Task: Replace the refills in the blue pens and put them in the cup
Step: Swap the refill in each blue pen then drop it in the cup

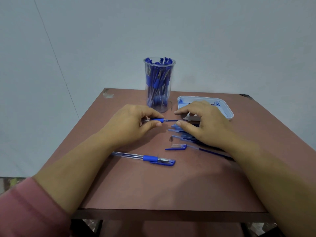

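On the brown worktop (153, 189) the left hand (131, 124) pinches a pen barrel (157, 120) by its blue grip, thumb below and forefinger above, with the barrel lying level and pointing to 3 o'clock. A thin blue refill (172, 120) sticks out of that barrel and runs across the gap to the right hand (203, 124), whose fingers (177, 113) are curled over its far end, with the thumb just under it (the actual contact is partly hidden, but the refill appears pinched there). At 12 o'clock from the hands stands the clear cup (159, 82), upright and packed with blue pens. At 2 o'clock sits a white tray (228, 111) smeared with blue ink, its near rim behind the right hand's knuckles. Beneath the right palm lies a heap of blue pens and refills (181, 134), fanned out toward 9 o'clock. Just at 6 o'clock from that heap are a small metal tip (171, 138) and a loose cap (177, 147), near each other but apart. Nearer the person, at 6 o'clock from the left hand, a whole pen (136, 156) lies flat, with a second cap (164, 163) against its tip end. A pink sleeve (25, 207) covers the left forearm at 7 o'clock.
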`<state>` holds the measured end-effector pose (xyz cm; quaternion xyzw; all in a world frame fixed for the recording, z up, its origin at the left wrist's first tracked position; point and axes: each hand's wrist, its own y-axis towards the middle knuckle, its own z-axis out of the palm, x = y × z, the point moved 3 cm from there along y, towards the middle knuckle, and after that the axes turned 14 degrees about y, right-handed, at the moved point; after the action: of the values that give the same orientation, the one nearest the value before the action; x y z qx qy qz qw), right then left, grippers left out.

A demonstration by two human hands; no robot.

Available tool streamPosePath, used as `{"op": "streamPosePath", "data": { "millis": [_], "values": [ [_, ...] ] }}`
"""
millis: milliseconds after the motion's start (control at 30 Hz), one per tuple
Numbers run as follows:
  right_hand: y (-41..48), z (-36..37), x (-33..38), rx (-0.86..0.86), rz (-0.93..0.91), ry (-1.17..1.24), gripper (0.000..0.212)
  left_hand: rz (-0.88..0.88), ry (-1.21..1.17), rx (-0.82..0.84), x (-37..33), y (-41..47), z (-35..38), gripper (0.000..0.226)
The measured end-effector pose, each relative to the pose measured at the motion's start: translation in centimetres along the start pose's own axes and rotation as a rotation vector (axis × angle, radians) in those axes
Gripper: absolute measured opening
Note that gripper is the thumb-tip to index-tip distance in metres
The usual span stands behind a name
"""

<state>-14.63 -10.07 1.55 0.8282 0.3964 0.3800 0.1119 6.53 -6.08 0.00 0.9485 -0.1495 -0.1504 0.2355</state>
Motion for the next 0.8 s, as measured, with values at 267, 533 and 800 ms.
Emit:
{"op": "streamPosePath", "data": {
  "millis": [267,533,800],
  "values": [
    [0.0,-0.3,-0.1,0.008,0.01,-0.036,0.012,-0.018,-0.006,-0.002,0.0,0.0,-0.1,0.021],
    [0.4,0.6,0.8,0.047,-0.098,-0.03,0.02,-0.002,-0.019,0.022,-0.1,0.0,0.2,0.02],
    [-0.7,-1.7,-1.8,-0.003,0.107,-0.001,0.03,-0.099,-0.034,0.002,1.5,0.3,-0.3,0.017]
  ]
}}
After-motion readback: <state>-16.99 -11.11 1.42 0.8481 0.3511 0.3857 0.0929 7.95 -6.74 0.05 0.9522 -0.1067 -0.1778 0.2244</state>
